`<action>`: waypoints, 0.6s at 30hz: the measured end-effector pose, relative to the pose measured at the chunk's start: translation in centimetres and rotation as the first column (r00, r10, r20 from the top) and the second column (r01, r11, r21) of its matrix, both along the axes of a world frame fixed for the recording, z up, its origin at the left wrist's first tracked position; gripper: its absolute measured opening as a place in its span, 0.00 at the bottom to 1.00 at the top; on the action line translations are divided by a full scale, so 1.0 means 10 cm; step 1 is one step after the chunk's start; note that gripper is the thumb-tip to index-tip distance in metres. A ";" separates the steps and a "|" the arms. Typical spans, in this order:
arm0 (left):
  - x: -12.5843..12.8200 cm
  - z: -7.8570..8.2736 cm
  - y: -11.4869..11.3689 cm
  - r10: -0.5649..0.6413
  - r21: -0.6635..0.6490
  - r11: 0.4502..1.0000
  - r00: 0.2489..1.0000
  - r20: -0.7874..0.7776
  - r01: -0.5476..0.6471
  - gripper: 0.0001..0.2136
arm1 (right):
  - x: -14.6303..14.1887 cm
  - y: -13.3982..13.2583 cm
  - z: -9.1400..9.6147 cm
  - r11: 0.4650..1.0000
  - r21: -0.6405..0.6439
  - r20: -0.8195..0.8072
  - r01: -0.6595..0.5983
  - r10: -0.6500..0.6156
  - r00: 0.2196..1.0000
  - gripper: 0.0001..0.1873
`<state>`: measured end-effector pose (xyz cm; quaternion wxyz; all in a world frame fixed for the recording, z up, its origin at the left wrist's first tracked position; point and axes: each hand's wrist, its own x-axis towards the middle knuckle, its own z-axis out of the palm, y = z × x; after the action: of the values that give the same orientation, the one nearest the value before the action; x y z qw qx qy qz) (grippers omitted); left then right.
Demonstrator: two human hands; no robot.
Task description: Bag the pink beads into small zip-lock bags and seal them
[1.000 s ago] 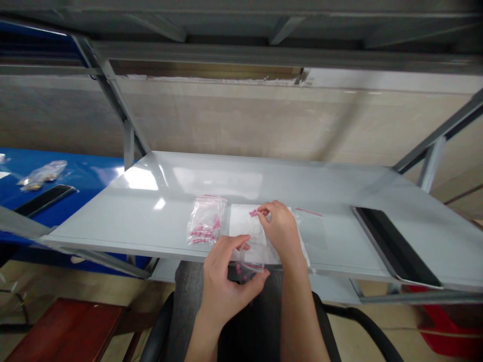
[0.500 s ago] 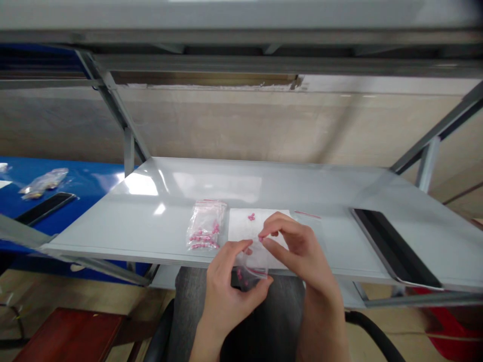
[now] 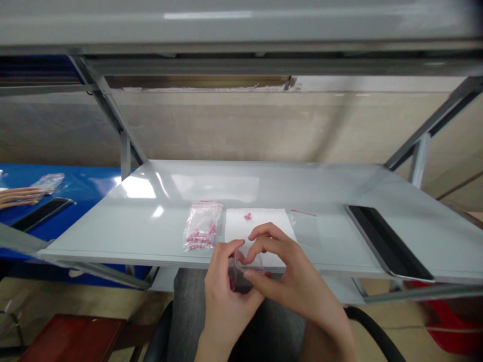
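Observation:
My left hand [image 3: 222, 291] pinches a small clear zip bag [image 3: 241, 274] with a few pink pieces inside, just in front of the table's near edge. My right hand [image 3: 290, 276] is curled over the bag's mouth, fingertips pinched together at it. Behind the hands a white sheet [image 3: 260, 226] lies on the grey table [image 3: 151, 216], with a few loose pink pieces [image 3: 247, 216] on it. A stack of filled clear bags [image 3: 202, 226] with pink pieces lies to the sheet's left. An empty clear bag [image 3: 305, 227] lies to the sheet's right.
A black tablet-like slab [image 3: 388, 241] lies at the table's right. On the blue table [image 3: 86, 181] to the left are a black phone [image 3: 39, 212], a clear bag [image 3: 49, 182] and another person's fingers [image 3: 17, 196]. A shelf frame runs overhead; a red bin [image 3: 456, 327] stands at the lower right.
My right hand left the pink pieces on the sheet and came back to the bag held by my left hand; its fingertips now meet at the bag's mouth. Another person's fingers appeared at the far left.

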<state>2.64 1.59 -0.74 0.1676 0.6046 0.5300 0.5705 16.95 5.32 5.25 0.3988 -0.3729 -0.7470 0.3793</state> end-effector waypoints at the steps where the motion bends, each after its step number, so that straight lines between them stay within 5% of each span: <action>1: 0.01 -0.01 0.00 0.014 -0.021 1.000 1.000 0.025 -0.014 0.22 | -0.03 0.00 -0.01 1.000 -0.010 -0.002 -0.011 0.010 1.000 0.12; 7: -0.01 -0.01 0.01 -0.024 -0.144 0.988 0.977 0.213 0.056 0.31 | -0.04 0.07 -0.07 0.994 -0.101 -0.141 0.046 -0.060 0.988 0.08; 12: -0.10 0.04 -0.03 -0.133 -0.166 0.963 0.907 0.399 0.214 0.12 | 0.03 0.09 -0.08 0.980 -0.187 -0.215 0.060 -0.100 0.971 0.04; 18: -0.16 0.08 -0.04 -0.077 -0.163 0.974 0.902 0.425 0.160 0.06 | 0.02 0.06 -0.06 0.985 -0.169 -0.230 -0.017 -0.023 0.973 0.04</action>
<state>1.01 1.20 0.04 0.3691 0.4813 0.4974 0.6203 17.15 5.87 4.68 0.4506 -0.3600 -0.6598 0.4818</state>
